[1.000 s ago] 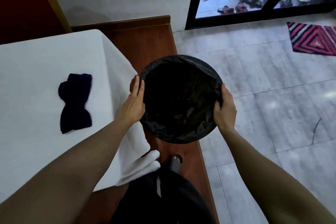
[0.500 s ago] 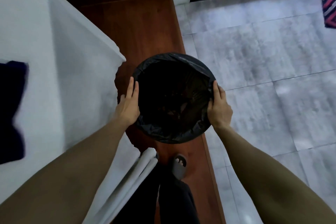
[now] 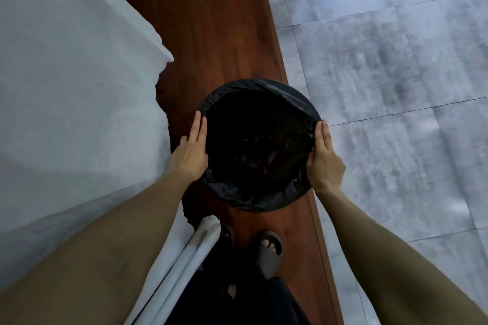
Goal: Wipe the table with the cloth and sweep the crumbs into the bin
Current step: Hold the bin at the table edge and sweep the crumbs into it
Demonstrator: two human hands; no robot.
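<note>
A round bin (image 3: 253,200) lined with a black bag sits between my two hands, over the wooden floor strip beside the table. Dark scraps lie at its bottom. My left hand (image 3: 191,150) presses flat against the bin's left side, fingers straight. On the right side of the rim my right hand (image 3: 326,159) presses with straight fingers, its thumb at the liner's edge. The white-covered table (image 3: 66,87) fills the left of the view. The cloth is out of view.
A brown wooden floor strip (image 3: 211,21) runs under the bin, with grey tiled floor (image 3: 396,60) to its right. My sandalled foot (image 3: 269,248) stands just behind the bin. A hanging fold of the tablecloth (image 3: 190,253) drops near my left forearm.
The bin has gone down and slightly nearer to me between both hands. My view has tipped downward, so the dark cloth on the table and the doorway have left the frame.
</note>
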